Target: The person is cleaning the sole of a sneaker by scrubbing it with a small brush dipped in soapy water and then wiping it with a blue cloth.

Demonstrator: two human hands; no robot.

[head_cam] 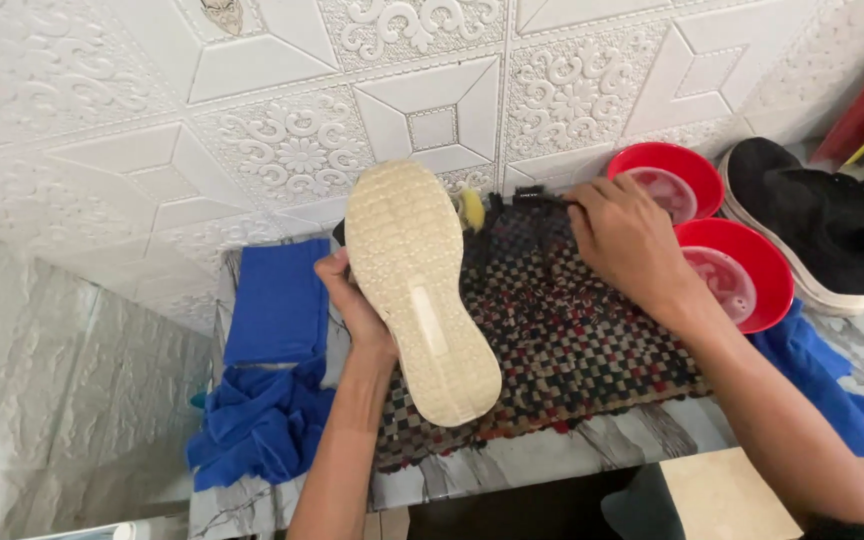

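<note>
Shoe up on edge in my left hand, pale cream sole turned toward me, heel near, toe far. Left fingers clamped around its left side at mid-length. It stands over a woven checked mat in dark red, black and cream, spread on the marble-patterned tabletop.

Right hand at the far edge of the mat, fingers drawn together on a thin dark handle, probably a brush; the working end is lost against the dark mat, so I cannot be sure. Small yellow piece shows just right of the toe.

Two red bowls just right of my right hand, one behind the other, cloudy liquid in each. Black shoe with white sole further right, on the tabletop. Folded blue cloth left of the held shoe, more blue cloth bunched near it. White embossed wall panels behind.
</note>
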